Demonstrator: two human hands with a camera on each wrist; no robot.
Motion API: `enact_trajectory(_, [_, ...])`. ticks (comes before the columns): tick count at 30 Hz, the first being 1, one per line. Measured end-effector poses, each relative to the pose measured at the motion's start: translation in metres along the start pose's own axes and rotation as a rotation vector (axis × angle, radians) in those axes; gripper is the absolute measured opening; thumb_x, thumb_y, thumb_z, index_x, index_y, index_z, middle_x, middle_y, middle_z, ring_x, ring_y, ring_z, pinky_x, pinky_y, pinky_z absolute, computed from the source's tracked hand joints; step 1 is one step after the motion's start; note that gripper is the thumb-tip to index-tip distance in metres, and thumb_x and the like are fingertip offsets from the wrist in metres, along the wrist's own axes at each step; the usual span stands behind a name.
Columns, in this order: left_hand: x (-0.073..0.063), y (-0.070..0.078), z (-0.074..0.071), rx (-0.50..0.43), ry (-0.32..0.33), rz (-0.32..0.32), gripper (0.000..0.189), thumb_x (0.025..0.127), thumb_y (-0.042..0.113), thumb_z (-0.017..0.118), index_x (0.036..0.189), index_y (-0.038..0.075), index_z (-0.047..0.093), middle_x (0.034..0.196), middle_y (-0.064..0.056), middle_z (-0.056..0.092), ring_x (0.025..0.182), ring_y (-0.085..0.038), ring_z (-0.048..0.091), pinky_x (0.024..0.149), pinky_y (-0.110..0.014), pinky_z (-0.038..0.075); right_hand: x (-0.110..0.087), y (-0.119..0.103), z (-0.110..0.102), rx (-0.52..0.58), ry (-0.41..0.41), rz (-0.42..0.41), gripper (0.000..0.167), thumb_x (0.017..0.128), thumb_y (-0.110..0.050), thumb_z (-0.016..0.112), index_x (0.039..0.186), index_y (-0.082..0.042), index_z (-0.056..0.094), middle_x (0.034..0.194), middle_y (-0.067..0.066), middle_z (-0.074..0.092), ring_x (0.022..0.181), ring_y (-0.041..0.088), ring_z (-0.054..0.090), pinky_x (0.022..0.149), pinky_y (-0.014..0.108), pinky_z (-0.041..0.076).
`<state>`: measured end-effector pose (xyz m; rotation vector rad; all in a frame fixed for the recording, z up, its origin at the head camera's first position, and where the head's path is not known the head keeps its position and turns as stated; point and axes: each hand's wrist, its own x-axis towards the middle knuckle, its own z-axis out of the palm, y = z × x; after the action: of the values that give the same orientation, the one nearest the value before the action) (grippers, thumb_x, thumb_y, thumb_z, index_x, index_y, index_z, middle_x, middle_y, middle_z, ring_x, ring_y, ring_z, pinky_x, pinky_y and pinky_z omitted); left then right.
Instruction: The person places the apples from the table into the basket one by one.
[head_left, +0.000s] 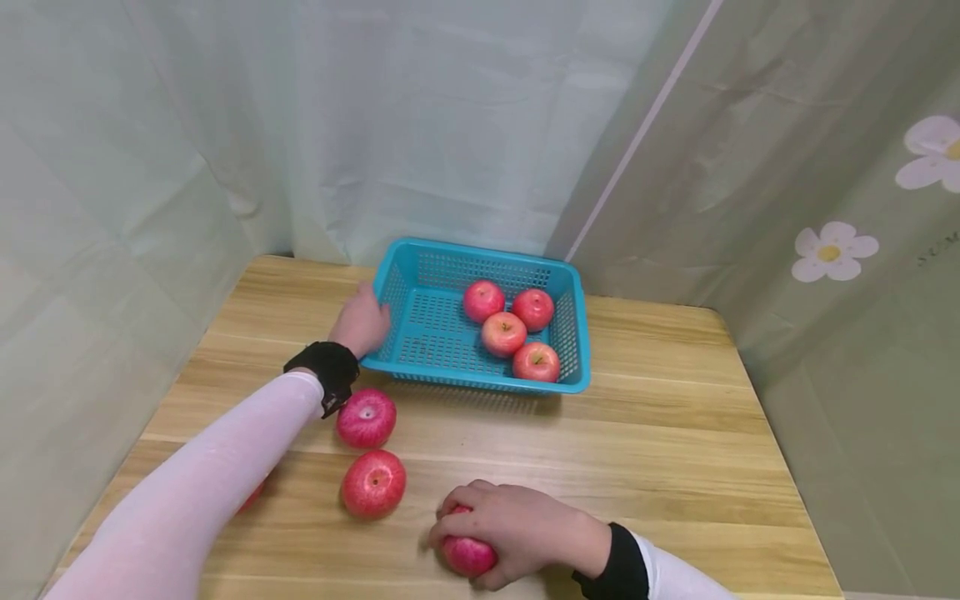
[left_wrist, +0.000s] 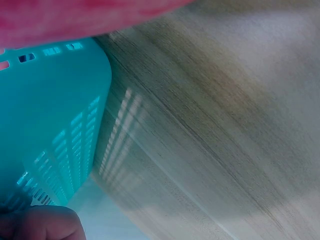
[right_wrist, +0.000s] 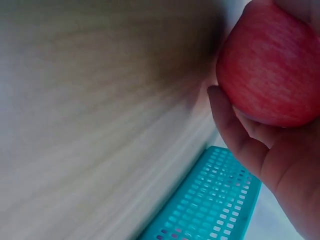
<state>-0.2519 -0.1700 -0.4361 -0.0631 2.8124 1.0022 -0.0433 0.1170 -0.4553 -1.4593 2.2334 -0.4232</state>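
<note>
Red apple (head_left: 467, 553) sits at the near edge of the tabletop (head_left: 675, 450) with the right hand (head_left: 517, 533) curled over it in a closed grip, while the left hand (head_left: 362, 321) steadies the left wall of the teal basket (head_left: 420, 333), which already contains four apples. Step looks like pick-up; next move calls for lifting it clear and carrying it far into the basket. Left fingers are hidden behind the rim, so that grip can't be told; a fourth loose apple is mostly hidden under the left sleeve.
</note>
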Motion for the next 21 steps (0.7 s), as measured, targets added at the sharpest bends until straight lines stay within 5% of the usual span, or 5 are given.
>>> enact_trajectory(10, [0.0, 0.001, 0.0, -0.006, 0.005, 0.005, 0.058, 0.114, 0.021, 0.041, 0.154, -0.017, 0.023, 0.126, -0.039, 0.056, 0.104, -0.045, 0.064, 0.086, -0.056, 0.055, -0.004, 0.0, -0.011, -0.062, 0.092, 0.003, 0.061, 0.081, -0.039, 0.094, 0.133, -0.036, 0.063, 0.134, -0.012, 0.057, 0.123, 0.004, 0.053, 0.098, 0.018, 0.045])
enact_trajectory(21, [0.0, -0.001, 0.0, -0.013, -0.002, 0.002, 0.059, 0.114, 0.021, 0.039, 0.156, -0.017, 0.02, 0.13, -0.039, 0.055, 0.107, -0.045, 0.063, 0.089, -0.057, 0.056, -0.008, 0.01, -0.043, -0.06, 0.198, 0.064, 0.068, 0.077, -0.037, 0.096, 0.136, -0.031, 0.062, 0.132, -0.008, 0.057, 0.119, 0.009, 0.054, 0.093, 0.024, 0.052])
